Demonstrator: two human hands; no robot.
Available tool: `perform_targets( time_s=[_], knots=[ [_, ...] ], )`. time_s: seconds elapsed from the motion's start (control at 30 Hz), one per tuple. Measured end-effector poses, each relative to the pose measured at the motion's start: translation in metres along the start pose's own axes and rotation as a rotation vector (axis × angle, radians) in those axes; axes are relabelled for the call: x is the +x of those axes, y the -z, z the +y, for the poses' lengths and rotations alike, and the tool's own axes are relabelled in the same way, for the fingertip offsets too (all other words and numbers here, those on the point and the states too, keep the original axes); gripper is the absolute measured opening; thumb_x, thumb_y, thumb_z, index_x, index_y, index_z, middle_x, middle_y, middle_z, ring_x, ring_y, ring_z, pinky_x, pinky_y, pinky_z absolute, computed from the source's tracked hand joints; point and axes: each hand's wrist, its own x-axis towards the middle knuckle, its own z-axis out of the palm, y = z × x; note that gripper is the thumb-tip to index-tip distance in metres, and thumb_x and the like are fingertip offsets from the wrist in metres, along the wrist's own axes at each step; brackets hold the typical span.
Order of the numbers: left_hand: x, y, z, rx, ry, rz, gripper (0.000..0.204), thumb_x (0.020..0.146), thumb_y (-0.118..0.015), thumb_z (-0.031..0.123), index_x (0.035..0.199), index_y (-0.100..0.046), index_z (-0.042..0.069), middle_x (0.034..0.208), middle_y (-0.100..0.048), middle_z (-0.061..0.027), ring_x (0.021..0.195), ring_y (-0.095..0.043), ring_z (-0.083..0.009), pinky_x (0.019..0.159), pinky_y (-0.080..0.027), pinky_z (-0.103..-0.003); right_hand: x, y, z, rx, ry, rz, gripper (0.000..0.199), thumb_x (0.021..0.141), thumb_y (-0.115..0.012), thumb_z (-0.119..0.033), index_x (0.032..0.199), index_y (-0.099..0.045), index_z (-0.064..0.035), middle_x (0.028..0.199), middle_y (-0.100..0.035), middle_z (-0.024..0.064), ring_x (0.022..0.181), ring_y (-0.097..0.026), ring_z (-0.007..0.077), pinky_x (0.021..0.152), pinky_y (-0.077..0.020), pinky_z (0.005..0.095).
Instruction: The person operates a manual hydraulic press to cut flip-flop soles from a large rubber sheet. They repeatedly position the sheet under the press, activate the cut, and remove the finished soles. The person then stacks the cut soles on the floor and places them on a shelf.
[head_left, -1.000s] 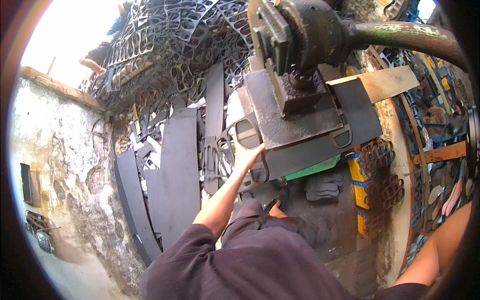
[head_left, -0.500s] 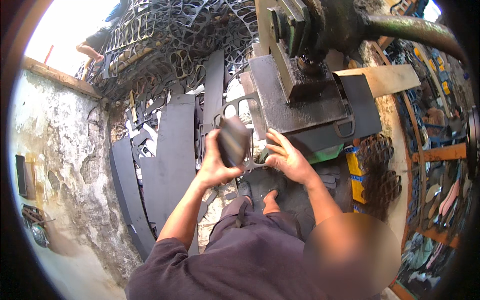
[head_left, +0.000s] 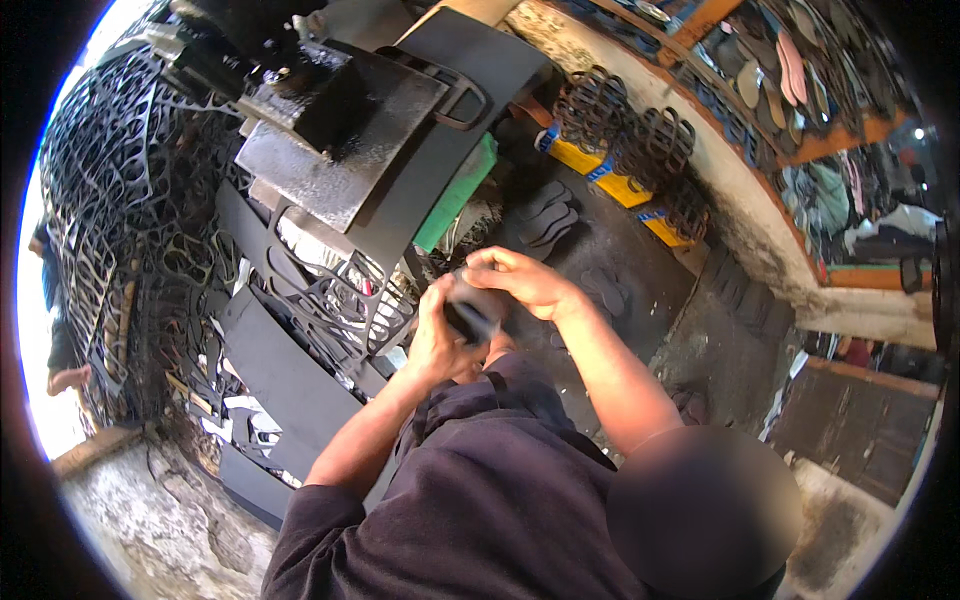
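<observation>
My left hand is closed on a stack of dark, flat, sole-like pieces, smeared by motion, so their exact shape is unclear. At its upper end my right hand curls its fingers over the same stack. Both hands are in front of my body, above the floor. Ahead and left stands a press with a worn metal plate under its dark head. A black sheet sticks out from beneath that plate, with a cut hole near one corner.
Cut-out sheet scraps heap up at the left. Long black sheets lean below the press. Yellow-blue boxes with dark cutting dies line the right. Dark soles lie on the floor. Part of another person's arm shows far left.
My view has swung to the right, so the press now appears further left. My right hand, open and apart before, has curled in over the stack; the left still holds it.
</observation>
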Motion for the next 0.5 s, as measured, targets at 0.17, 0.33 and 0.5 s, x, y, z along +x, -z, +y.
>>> perform_targets(
  time_s=[0.17,0.33,0.5],
  knots=[
    [-0.025,0.026,0.000,-0.029,-0.144,0.119,0.120,0.058,-0.099,0.022,0.150,-0.023,0.002,0.141,-0.046,-0.0256,0.127,-0.052,-0.0435,0.108,-0.044,-0.052,-0.013,0.084,0.075,-0.045,-0.223,0.303,0.041,0.088,-0.081,-0.030,0.109,-0.076,0.0044,0.101,-0.077,0.0099,0.085,-0.070,0.0182,0.074,-0.0546,0.0318],
    [0.015,0.028,0.003,0.033,0.433,0.156,0.120,0.066,-0.090,0.018,0.157,-0.014,0.002,0.149,-0.034,-0.0215,0.139,-0.041,-0.0358,0.102,-0.049,-0.046,0.005,0.146,0.129,0.346,-0.127,0.914,0.038,0.092,-0.073,-0.033,0.100,-0.077,0.0042,0.087,-0.076,0.0104,0.082,-0.071,0.0210,0.072,-0.0539,0.0339],
    [0.042,0.028,0.000,-0.025,0.356,0.224,0.121,0.066,-0.092,0.020,0.157,-0.016,0.002,0.149,-0.033,-0.0208,0.137,-0.043,-0.0341,0.105,-0.046,-0.044,0.010,0.063,0.101,-0.522,0.013,0.599,0.058,0.089,-0.077,-0.036,0.129,-0.060,0.0019,0.124,-0.064,0.0254,0.105,-0.068,0.0360,0.089,-0.0550,0.0462]
  ],
)
